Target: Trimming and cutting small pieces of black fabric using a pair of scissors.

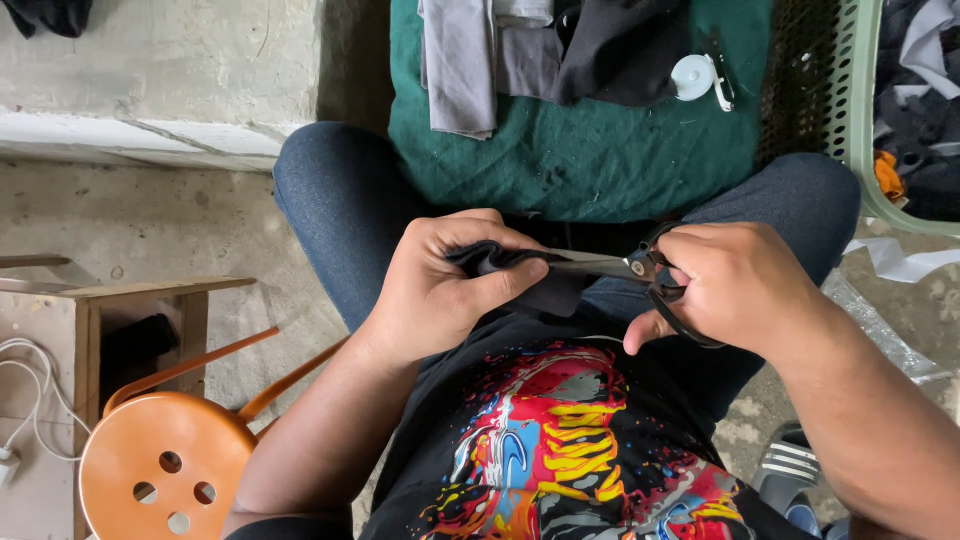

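Concrete floor runs under a seated person, whose jeans-clad knees spread to either side. Between the knees lies a green cushion, and grey and black cloth pieces are piled at its far edge, with a white spool beside them near its far right corner. A pale green basket of more cloth stands against the cushion's right edge. An orange stool sits by a wooden bench at the lower left. Over the lap, the left hand is clenched around a small black cloth, pinching it between thumb and fingers. The right hand grips the scissors by their black handles, and their blades meet the cloth.
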